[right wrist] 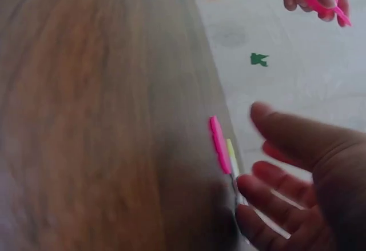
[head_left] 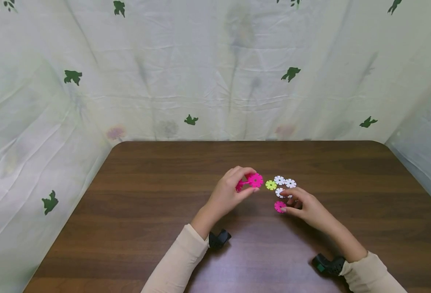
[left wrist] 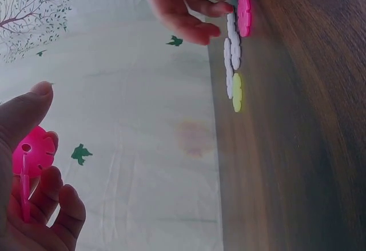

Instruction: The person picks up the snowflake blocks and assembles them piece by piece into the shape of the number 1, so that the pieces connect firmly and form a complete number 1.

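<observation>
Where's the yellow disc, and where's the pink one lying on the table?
Yellow disc (head_left: 271,185): head view, on the middle of its face.
Pink disc (head_left: 279,206): head view, on its uncovered face.

pink discs (head_left: 256,182) in left hand (head_left: 226,189)

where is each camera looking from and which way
Head: worn on the head, facing forward and down at the table; left grip, right grip and sleeves show.
Left wrist: on that wrist, looking past the left grip toward curtain and table; right grip at top.
Right wrist: on that wrist, looking past the right grip toward table and curtain; left grip at top right.
Both wrist views share the table's pink disc and yellow-green disc.
</observation>
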{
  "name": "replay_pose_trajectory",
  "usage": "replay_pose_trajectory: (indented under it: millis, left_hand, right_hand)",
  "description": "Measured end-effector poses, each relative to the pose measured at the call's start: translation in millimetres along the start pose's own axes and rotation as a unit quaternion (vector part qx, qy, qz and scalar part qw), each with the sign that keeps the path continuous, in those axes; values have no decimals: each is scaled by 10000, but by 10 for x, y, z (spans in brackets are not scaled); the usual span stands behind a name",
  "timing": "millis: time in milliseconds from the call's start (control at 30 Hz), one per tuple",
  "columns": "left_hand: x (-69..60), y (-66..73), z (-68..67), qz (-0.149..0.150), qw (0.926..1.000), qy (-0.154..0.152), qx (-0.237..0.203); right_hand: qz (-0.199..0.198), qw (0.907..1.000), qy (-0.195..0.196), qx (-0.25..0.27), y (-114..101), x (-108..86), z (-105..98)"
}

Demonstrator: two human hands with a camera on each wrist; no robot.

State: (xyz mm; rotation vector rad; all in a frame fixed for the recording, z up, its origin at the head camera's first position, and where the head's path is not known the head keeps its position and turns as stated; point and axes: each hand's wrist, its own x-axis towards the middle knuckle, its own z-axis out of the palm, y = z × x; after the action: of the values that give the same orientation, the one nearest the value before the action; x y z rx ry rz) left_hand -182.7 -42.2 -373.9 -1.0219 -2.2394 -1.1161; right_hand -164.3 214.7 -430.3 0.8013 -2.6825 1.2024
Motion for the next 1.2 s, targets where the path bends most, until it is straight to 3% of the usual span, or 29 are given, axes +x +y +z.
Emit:
replay_pose_trajectory:
  millis: [233,500,633,1200]
  left_hand:
    - [-4,-8,3,-34,10000,-16,1]
    - [-8,-8,-11,-16,10000,-20,24]
    - [-8,-13,-12,16,10000,-2,21]
    - [-10,-28,19,28,10000,-49,-30]
  right_hand:
    - [88,9996,-138,-216,69,-5,76]
    - [251,9991,-329,-100,32,21,67]
    - [155,9988,-458,-47,18,21,29]
    - [-54,9996,258,120,-262,225,-196]
